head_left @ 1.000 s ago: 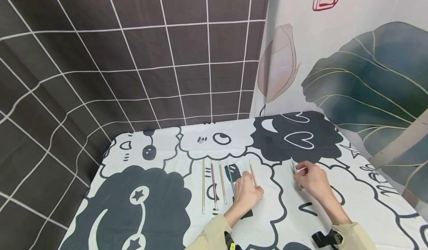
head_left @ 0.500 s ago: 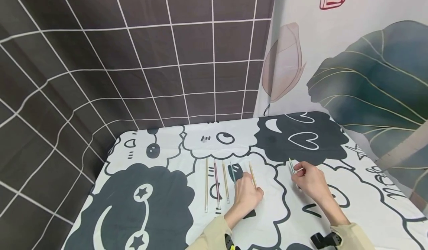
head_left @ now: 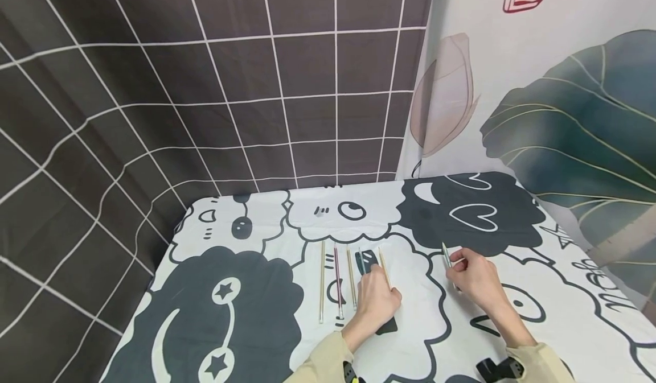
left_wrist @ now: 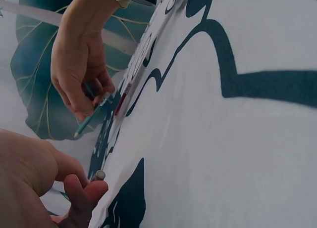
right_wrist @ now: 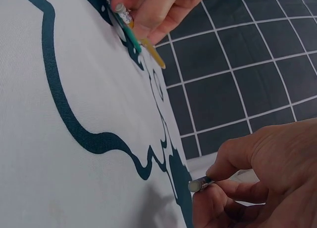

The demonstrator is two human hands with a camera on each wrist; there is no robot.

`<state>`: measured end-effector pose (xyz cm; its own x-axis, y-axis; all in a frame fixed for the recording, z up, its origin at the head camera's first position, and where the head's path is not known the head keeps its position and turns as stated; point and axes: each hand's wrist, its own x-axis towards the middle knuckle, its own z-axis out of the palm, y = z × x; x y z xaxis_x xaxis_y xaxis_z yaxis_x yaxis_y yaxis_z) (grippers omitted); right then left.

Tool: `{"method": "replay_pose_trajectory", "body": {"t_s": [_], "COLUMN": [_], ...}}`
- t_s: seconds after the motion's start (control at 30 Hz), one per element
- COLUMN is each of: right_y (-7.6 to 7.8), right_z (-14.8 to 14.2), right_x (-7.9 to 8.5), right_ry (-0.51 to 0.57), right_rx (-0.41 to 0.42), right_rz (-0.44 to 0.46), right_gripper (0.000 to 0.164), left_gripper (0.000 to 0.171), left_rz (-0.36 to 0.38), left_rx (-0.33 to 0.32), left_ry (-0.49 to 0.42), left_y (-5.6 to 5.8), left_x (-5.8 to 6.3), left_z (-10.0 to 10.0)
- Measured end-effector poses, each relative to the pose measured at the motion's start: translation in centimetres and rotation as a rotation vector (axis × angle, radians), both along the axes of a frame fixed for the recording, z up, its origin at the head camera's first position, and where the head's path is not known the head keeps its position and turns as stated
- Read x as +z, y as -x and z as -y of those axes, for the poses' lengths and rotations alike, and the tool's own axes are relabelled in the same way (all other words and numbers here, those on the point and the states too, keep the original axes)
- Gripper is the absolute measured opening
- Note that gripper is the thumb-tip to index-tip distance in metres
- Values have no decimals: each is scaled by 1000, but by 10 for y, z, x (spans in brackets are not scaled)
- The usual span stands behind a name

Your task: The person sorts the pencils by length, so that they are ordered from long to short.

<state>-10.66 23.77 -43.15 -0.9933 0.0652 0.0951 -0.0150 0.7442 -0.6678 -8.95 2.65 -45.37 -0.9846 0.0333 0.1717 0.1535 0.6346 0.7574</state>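
In the head view my left hand [head_left: 378, 297] pinches a gold pencil [head_left: 384, 266] at the right end of a row of pencils. Its rounded metal end [left_wrist: 99, 175] pokes out between thumb and finger in the left wrist view. Beside it in the row lie a teal pencil [head_left: 361, 260], a gold pencil [head_left: 351, 275], a dark red pencil [head_left: 338, 280] and another gold pencil [head_left: 322, 280]. To the right, my right hand [head_left: 476, 278] pinches a pale green pencil [head_left: 446, 254], tip pointing away from me. A red pencil [left_wrist: 120, 104] shows beyond the right hand's pencil in the left wrist view.
A white cloth with dark cartoon prints [head_left: 410, 292] covers the table. Behind it hangs a dark grid-patterned curtain [head_left: 307, 115], and a leaf-printed curtain [head_left: 589, 115] hangs at the right.
My left hand has brought the gold pencil leftward, nearer the teal one. The right hand has shifted slightly left over the cloth with the green pencil. The head view has turned a little left.
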Motion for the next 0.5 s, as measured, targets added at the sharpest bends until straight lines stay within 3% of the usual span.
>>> {"method": "replay_pose_trajectory", "body": {"t_s": [0.23, 0.5], "right_y": [1, 2], "right_z": [4, 8], "right_x": [1, 2], "right_ry": [-1, 9], "right_rx": [11, 21], "right_rz": [-4, 16], "right_gripper": [24, 25], "left_gripper": [24, 19], "left_rz": [0, 35], "left_rx": [25, -33], "left_ry": [60, 45], "left_y": [1, 1], "left_x": [1, 1], "left_z": [4, 9]}}
